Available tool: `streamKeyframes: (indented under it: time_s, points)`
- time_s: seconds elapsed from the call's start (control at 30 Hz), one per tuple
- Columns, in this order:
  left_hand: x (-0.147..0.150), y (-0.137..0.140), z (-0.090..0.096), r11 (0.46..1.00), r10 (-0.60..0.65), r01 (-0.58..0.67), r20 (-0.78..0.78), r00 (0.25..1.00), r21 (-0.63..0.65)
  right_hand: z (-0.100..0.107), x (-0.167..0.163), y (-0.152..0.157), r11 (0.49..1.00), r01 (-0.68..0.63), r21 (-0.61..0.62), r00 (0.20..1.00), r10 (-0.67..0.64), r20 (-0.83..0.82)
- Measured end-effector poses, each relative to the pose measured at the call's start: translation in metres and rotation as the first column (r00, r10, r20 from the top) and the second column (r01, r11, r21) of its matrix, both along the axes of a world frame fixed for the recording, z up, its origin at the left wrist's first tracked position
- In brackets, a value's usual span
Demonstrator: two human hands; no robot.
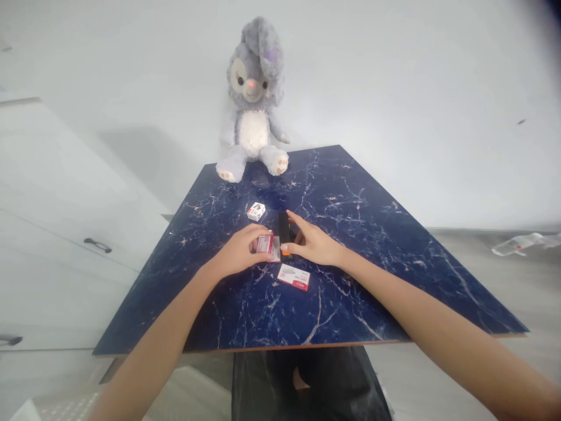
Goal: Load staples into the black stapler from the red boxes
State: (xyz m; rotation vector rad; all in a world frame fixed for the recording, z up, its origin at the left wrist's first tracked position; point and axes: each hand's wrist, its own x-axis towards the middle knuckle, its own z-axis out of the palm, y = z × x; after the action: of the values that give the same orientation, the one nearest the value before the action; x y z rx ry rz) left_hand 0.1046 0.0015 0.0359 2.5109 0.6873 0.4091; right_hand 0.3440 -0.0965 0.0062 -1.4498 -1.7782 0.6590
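Observation:
My left hand (240, 248) is closed around the left side of a small red-and-white box (265, 242), thumb and fingers on its edges. A greyish flat part (276, 249) shows at the box's right; I cannot tell if it belongs to it. Right beside it, my right hand (313, 240) grips a long, narrow black stapler-like object (284, 227) with an orange part (286, 252) near its close end. The fingers reach its far end and the thumb rests near the orange part. Just in front lies a flat white-and-red box (294, 277) with a grey picture printed on it.
A small white box (256, 211) with dark print stands beyond my left hand. At the back of the blue marbled table (350, 298) sits a grey plush rabbit (253, 126) against the wall. White cabinet fronts with handles (97, 245) are at the left.

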Motion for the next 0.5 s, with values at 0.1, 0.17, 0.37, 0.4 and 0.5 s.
streamKeyframes:
  time_s: [0.1,0.17,0.37,0.4,0.5]
  points:
    - [0.0044,-0.0047,-0.0069,0.995,-0.036,0.036,0.008,0.999,-0.089,-0.0004,0.0005,-0.0002,1.0,-0.008,0.001,1.0,0.008,-0.015]
    - [0.003,-0.0047,-0.0085,0.992,-0.041,0.042,0.005,0.999,-0.121,-0.0009,0.001,-0.0001,1.0,-0.012,-0.003,1.0,0.011,-0.022]
    - [-0.0011,-0.0037,-0.0081,0.999,0.006,-0.01,-0.099,0.995,-0.041,-0.0003,0.0023,-0.0008,1.0,-0.02,-0.005,1.0,0.02,-0.02]
    - [-0.0004,-0.0048,-0.0083,0.999,0.011,-0.015,-0.107,0.994,-0.037,-0.0001,0.0024,-0.001,1.0,-0.021,-0.009,1.0,0.021,-0.022]
    - [0.0022,-0.0083,-0.0099,1.0,0.007,-0.008,-0.091,0.996,-0.005,0.0003,0.0029,-0.0016,1.0,-0.025,-0.006,0.999,0.025,-0.022]
